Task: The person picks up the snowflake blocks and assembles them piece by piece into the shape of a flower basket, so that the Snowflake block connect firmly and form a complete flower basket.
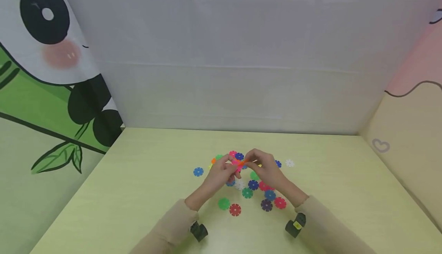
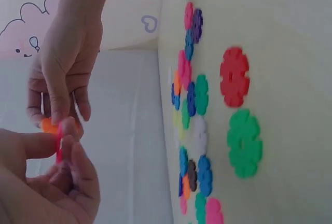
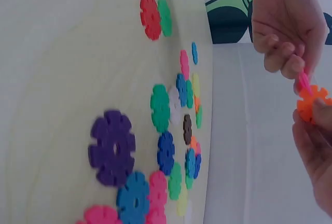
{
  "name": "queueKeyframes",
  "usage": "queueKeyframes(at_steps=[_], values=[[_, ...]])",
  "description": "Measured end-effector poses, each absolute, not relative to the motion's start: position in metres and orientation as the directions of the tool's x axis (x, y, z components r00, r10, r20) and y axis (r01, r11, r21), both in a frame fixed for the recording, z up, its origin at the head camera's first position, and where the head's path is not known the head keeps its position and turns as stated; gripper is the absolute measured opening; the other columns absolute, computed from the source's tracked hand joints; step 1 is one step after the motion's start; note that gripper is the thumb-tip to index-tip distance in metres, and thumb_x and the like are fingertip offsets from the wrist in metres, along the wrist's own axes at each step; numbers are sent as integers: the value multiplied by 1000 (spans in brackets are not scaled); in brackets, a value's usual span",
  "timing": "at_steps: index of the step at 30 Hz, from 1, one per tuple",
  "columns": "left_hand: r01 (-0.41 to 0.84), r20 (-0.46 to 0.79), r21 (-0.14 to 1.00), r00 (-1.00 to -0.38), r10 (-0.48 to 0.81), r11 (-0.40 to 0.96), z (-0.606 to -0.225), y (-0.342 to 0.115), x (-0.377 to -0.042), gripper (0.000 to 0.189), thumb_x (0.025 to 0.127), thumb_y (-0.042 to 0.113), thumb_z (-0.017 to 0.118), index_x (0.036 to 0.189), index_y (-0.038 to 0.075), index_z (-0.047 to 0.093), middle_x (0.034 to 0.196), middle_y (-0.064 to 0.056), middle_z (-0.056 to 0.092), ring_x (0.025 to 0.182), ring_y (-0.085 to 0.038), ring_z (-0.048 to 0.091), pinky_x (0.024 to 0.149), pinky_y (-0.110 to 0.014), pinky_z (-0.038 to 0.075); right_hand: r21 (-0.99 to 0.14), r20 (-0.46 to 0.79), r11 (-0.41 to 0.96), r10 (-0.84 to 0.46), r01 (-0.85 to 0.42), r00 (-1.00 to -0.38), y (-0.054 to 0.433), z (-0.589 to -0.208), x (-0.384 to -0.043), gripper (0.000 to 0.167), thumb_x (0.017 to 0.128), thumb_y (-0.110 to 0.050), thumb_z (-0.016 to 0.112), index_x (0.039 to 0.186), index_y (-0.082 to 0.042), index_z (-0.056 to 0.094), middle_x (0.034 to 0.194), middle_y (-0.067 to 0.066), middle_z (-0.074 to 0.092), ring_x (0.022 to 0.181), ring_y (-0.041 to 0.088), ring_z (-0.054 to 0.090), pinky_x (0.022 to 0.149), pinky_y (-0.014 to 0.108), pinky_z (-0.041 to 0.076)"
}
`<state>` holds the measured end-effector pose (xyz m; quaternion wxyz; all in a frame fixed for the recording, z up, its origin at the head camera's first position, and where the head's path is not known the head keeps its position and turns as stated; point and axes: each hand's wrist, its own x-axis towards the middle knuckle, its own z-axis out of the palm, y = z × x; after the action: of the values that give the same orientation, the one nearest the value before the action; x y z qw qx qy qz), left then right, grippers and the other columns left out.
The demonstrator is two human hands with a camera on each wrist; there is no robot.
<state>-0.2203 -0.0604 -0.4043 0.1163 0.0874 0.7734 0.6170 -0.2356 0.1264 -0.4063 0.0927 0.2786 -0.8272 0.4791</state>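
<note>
My left hand (image 1: 218, 174) pinches a pink notched plastic disc (image 3: 304, 81) between thumb and fingers. In my right hand (image 1: 267, 169) an orange notched disc (image 3: 309, 101) is pinched by its edge. The two discs meet at their rims, set at an angle to each other, above the table. In the left wrist view the pink disc (image 2: 59, 142) shows edge-on, with the orange disc (image 2: 50, 126) partly hidden behind fingers. Below the hands lie more notched discs, among them a dark blue disc (image 1: 253, 185) and a green disc (image 1: 247, 193).
Loose discs are spread over the pale table (image 1: 138, 208). Nearest me are a red disc (image 1: 235, 210), a green disc (image 1: 224, 203) and a purple disc (image 1: 266, 205). A blue disc (image 1: 198, 172) lies left, a white disc (image 1: 289, 163) right. A white wall (image 1: 241, 93) stands behind.
</note>
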Motion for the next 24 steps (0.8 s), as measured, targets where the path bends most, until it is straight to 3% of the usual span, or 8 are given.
queueKeyframes(at_steps=[4,8,13,17,24], values=[[23,-81,941,-954,290,338,-404,-66,-225,17,98,17,59,101,1,61,95,-18,70,86,-28,64,69,-30,55,-772,320,396,-436,-498,-841,136,-405,-242,8,90,1,66,97,-1,65,95,15,71,91,26,70,77,19,56],[5,-110,941,-942,318,339,-409,-74,-227,19,97,15,61,107,-1,64,95,-16,69,79,-25,63,70,-31,57,-757,216,453,-506,-471,-835,147,-411,-251,12,91,-1,65,103,1,66,101,18,71,97,31,68,78,24,59],[3,-113,941,-940,321,338,-417,-84,-228,29,97,14,60,122,1,63,98,-21,67,75,-26,62,66,-29,54,-650,100,566,-598,-508,-795,165,-429,-268,19,89,0,67,108,4,67,105,20,70,92,25,66,77,25,57],[3,-113,946,-935,335,325,-419,-92,-227,29,98,11,57,123,-3,61,101,-28,66,73,-21,60,64,-25,52,-632,7,593,-640,-499,-769,172,-440,-277,27,87,-2,70,113,3,68,102,15,68,88,19,63,76,22,52],[-9,-118,949,-937,329,316,-421,-97,-226,29,97,10,59,123,-4,61,99,-25,68,71,-18,61,65,-21,54,-581,-60,637,-654,-506,-754,167,-445,-282,28,85,-4,72,113,-1,69,94,7,61,86,12,55,75,21,49]])
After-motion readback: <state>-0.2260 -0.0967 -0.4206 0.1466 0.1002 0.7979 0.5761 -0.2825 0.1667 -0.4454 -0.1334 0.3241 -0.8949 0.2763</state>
